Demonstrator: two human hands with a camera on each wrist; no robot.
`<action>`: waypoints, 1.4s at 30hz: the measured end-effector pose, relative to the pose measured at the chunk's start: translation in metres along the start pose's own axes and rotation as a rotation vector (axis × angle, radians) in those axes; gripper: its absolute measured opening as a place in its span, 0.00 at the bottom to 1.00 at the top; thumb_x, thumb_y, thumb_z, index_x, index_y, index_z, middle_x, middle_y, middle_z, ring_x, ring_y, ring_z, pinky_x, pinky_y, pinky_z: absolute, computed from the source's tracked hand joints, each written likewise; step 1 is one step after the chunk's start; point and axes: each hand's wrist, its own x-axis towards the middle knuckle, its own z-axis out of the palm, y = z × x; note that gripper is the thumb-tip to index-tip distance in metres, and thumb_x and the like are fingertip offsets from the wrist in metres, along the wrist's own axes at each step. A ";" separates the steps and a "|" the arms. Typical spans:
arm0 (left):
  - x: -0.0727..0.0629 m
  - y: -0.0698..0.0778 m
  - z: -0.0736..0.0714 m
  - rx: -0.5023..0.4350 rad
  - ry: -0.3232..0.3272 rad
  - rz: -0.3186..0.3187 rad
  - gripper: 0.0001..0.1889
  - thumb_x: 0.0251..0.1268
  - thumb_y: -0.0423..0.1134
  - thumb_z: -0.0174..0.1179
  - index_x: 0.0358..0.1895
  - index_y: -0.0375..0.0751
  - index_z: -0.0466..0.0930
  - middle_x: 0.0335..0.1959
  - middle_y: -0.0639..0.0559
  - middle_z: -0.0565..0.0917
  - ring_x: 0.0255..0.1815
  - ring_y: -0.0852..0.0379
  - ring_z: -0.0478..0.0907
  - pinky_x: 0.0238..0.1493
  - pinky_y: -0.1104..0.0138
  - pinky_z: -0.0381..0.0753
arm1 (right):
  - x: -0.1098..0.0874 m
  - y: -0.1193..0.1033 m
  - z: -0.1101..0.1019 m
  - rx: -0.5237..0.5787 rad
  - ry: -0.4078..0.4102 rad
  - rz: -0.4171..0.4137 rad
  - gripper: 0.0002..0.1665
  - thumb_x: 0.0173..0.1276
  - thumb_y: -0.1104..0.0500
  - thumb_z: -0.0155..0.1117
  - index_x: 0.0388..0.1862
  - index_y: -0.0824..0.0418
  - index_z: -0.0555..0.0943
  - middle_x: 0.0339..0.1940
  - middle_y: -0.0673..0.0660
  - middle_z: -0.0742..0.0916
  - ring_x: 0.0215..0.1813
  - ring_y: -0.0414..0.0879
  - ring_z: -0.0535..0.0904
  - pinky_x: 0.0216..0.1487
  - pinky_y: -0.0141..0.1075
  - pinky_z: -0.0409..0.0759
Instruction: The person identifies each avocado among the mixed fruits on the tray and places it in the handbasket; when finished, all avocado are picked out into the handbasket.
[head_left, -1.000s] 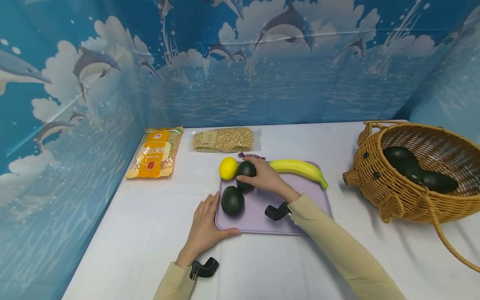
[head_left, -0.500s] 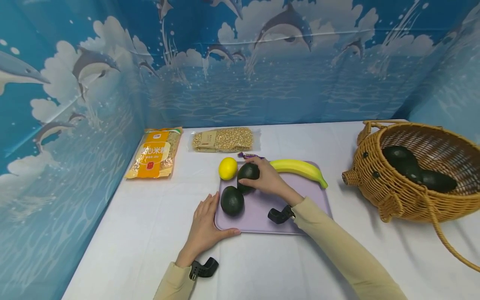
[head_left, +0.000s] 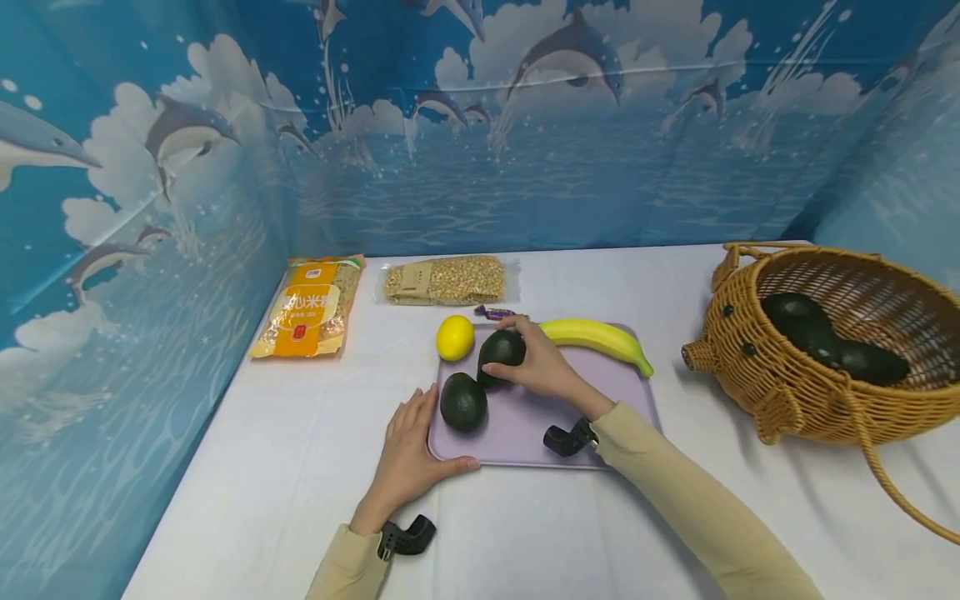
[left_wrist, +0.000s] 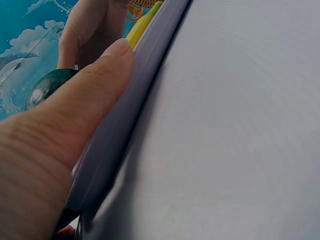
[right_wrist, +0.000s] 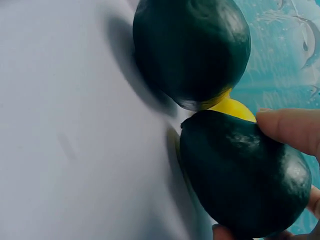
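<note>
On the lavender tray (head_left: 517, 437) my right hand (head_left: 549, 367) grips a dark green avocado (head_left: 501, 360) between thumb and fingers. In the right wrist view this avocado (right_wrist: 240, 175) is tilted, close over the pale tray surface. A second avocado (head_left: 463, 403) stands just nearer the tray's front left corner. My left hand (head_left: 408, 450) rests at that corner, fingers extended along the left side and thumb along the front edge. The left wrist view shows its thumb (left_wrist: 95, 90) lying against the tray's rim. A yellow lemon (head_left: 454, 337) sits at the back left corner.
A banana (head_left: 596, 336) lies along the tray's back right. Behind the tray are a purple-wrapped candy (head_left: 491, 313) and a clear bag of yellow grains (head_left: 465, 279). An orange-labelled bag (head_left: 307, 308) lies left. A wicker pig basket (head_left: 795, 392) holding dark avocados (head_left: 810, 329) stands right.
My right hand has shifted the gripped avocado slightly to the right, away from the lemon. My left hand has stayed at the tray's corner.
</note>
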 end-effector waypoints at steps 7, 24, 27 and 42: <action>0.000 -0.001 0.000 -0.003 0.010 0.004 0.63 0.37 0.70 0.69 0.75 0.39 0.49 0.73 0.41 0.56 0.74 0.45 0.47 0.71 0.50 0.41 | -0.002 -0.002 -0.006 0.047 0.049 -0.032 0.35 0.58 0.50 0.72 0.58 0.57 0.65 0.56 0.62 0.72 0.55 0.56 0.70 0.55 0.49 0.73; 0.000 0.000 -0.002 -0.007 0.001 -0.009 0.63 0.37 0.70 0.69 0.75 0.41 0.49 0.73 0.41 0.56 0.74 0.45 0.46 0.71 0.50 0.40 | -0.019 -0.026 -0.048 0.060 0.196 -0.054 0.35 0.55 0.47 0.74 0.57 0.54 0.69 0.55 0.59 0.75 0.41 0.54 0.75 0.38 0.44 0.79; 0.000 0.000 -0.001 -0.004 0.003 -0.005 0.63 0.37 0.69 0.69 0.75 0.40 0.49 0.73 0.40 0.56 0.73 0.44 0.47 0.71 0.50 0.40 | -0.024 -0.028 -0.055 0.060 0.238 -0.070 0.35 0.54 0.47 0.74 0.57 0.55 0.69 0.55 0.58 0.76 0.38 0.52 0.75 0.35 0.43 0.79; 0.001 0.001 0.000 -0.003 -0.003 -0.004 0.63 0.37 0.69 0.70 0.75 0.39 0.49 0.73 0.41 0.56 0.74 0.45 0.46 0.71 0.51 0.40 | -0.064 -0.056 -0.107 0.020 0.399 -0.130 0.32 0.57 0.64 0.71 0.58 0.68 0.68 0.52 0.60 0.74 0.41 0.45 0.72 0.36 0.31 0.73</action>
